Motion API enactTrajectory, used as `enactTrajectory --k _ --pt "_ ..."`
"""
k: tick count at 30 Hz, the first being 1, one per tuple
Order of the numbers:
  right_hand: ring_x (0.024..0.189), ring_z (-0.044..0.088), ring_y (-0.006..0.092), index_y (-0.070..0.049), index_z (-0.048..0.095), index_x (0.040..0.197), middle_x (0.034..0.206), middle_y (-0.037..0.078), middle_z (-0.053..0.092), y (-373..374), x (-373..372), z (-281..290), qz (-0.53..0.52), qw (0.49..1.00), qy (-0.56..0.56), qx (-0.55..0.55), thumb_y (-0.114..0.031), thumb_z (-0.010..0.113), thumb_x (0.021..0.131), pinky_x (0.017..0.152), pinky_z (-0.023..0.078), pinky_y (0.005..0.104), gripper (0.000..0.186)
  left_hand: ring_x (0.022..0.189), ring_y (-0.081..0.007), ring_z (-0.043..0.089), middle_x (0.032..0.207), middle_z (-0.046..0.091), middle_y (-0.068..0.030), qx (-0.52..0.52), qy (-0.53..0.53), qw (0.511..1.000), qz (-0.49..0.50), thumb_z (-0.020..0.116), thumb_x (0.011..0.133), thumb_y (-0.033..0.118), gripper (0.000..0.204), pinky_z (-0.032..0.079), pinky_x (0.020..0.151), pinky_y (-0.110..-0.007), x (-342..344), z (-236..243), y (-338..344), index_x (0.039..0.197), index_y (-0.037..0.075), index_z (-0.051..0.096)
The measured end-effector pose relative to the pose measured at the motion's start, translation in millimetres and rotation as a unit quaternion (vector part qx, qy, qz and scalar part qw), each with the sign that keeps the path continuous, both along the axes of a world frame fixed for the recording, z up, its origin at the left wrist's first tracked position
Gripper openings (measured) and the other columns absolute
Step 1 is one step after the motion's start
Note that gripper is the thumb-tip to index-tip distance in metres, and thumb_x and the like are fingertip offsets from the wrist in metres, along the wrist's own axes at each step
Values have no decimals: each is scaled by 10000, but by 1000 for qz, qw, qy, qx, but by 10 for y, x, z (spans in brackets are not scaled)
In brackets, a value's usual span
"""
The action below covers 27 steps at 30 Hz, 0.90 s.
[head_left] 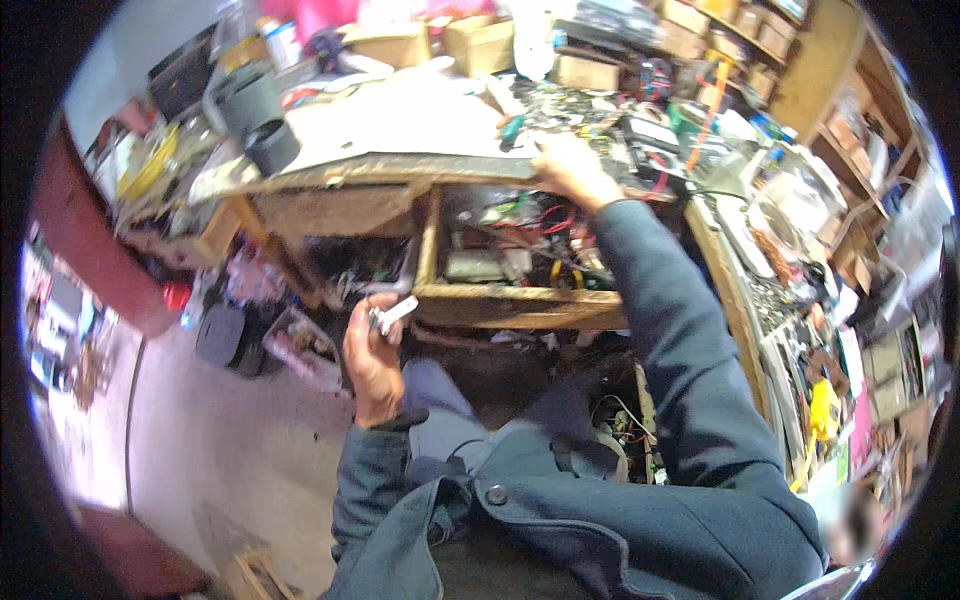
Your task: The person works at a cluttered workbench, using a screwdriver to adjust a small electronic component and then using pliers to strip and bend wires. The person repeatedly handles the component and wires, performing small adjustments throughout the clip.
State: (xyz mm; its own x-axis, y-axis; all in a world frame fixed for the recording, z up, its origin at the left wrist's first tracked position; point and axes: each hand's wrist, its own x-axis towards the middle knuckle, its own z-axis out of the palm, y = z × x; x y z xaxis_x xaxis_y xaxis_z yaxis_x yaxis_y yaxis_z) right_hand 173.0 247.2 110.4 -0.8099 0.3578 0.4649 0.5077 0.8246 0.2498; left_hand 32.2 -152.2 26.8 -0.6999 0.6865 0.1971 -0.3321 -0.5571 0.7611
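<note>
My left hand (372, 355) is raised in front of the bench, closed around a small white and metal object (398, 309) whose kind I cannot make out. My right hand (572, 170) reaches to the bench top (400, 120), near a teal-handled tool (512, 130) and a heap of small metal parts (570, 110). Its fingers are smeared by motion, so I cannot tell whether they hold anything. Below it, an open wooden compartment (430, 250) holds tangled wires and small items.
Dark grey cylindrical containers (268, 145) stand at the bench's left. Cardboard boxes (478, 45) line the back. A cluttered side surface (770, 240) runs along my right, with a yellow tool (824, 405). A crate (305, 350) lies on the concrete floor (220, 440) below.
</note>
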Motion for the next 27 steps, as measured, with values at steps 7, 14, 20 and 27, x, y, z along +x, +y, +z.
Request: enactTrajectory --k 7,14,20,27 --pt "740 644 321 -73 632 950 788 130 598 -529 760 135 -8 975 85 -204 -199 577 941 655 509 422 138 699 -127 444 826 462 -32 65 -70 995 -15 416 1059 412 525 390 672 -280 -125 -39 -47 1161 -79 572" --pt "759 662 198 22 623 1018 982 135 675 -2448 809 -349 99 484 285 -822 -225 697 901 645 559 337 283 751 -125 441 918 516 -49 45 -20 998 31 455 1023 404 504 383 692 -265 -27 -105 106 1164 -61 590" --pt "841 510 68 -43 598 949 963 1 602 -3151 700 -859 154 459 202 -851 -44 658 795 741 417 222 166 809 -128 462 957 536 -54 37 3 998 54 454 1016 365 473 395 729 -264 102 -64 167 1182 -57 587" --pt "786 433 51 -42 567 942 849 -33 508 -3270 526 -672 185 451 193 -852 -32 643 845 688 376 220 124 854 -125 490 957 523 -37 27 42 998 50 441 1009 366 482 421 802 -256 113 -230 109 1233 -39 575"
